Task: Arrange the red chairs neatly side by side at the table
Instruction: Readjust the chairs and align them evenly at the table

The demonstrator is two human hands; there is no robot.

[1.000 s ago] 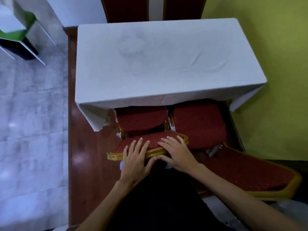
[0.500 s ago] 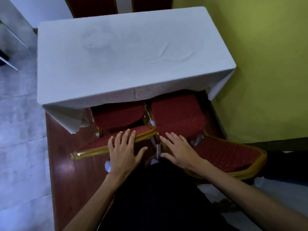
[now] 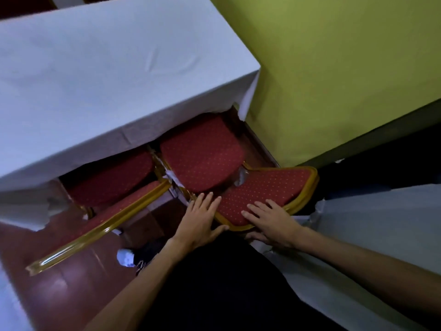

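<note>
Two red chairs with gold frames stand side by side, their seats partly under the table (image 3: 95, 80) with the white cloth. The left chair (image 3: 112, 177) has its backrest (image 3: 107, 218) free of my hands. On the right chair (image 3: 202, 154) both hands hold the backrest (image 3: 267, 187). My left hand (image 3: 200, 220) lies over its left corner with the thumb along the gold rim. My right hand (image 3: 272, 220) presses flat on the red padding, thumb tucked under the rim.
A yellow-green wall (image 3: 334, 68) runs close on the right of the right chair. Another white cloth (image 3: 381, 223) hangs at the right, behind that chair. The floor (image 3: 71, 283) under the chairs is red-brown wood. My shoe tip (image 3: 125, 258) shows near the left chair.
Both hands left the left chair's backrest and shifted right onto the right chair's backrest. The view swung right and tilted.
</note>
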